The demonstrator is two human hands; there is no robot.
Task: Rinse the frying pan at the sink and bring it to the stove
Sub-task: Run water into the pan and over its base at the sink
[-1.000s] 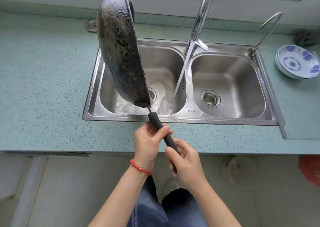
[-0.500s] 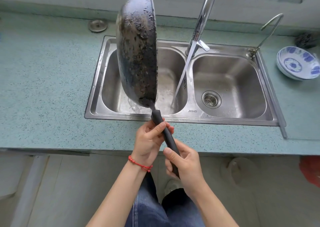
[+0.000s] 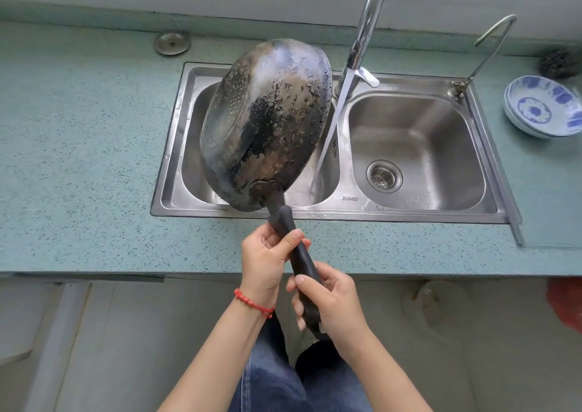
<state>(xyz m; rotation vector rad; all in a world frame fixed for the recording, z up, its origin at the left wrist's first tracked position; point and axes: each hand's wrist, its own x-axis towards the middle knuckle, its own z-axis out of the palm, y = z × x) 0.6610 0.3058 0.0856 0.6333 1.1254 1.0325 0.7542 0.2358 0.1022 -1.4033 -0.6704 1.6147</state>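
The black frying pan (image 3: 267, 122) hangs over the left basin of the steel double sink (image 3: 419, 213), turned so its scorched, wet underside faces me. Both hands grip its long black handle: my left hand (image 3: 267, 263), with a red bead bracelet at the wrist, holds it near the pan, and my right hand (image 3: 330, 298) holds the end. The tall tap (image 3: 365, 30) runs; its stream (image 3: 327, 141) falls just right of the pan into the left basin. The pan's inside is hidden. No stove is in view.
Stacked blue-and-white bowls (image 3: 544, 106) sit on the green speckled counter (image 3: 78, 147) right of the sink. A thin second tap (image 3: 485, 49) stands at the sink's far right corner, a dark scrubber (image 3: 557, 62) behind the bowls. A round metal cap (image 3: 171, 43) lies at the back left.
The pan has rolled from edge-on, rim upward, to underside facing me, and dropped lower over the left basin. Both hands kept their grip on the handle. The water keeps running.
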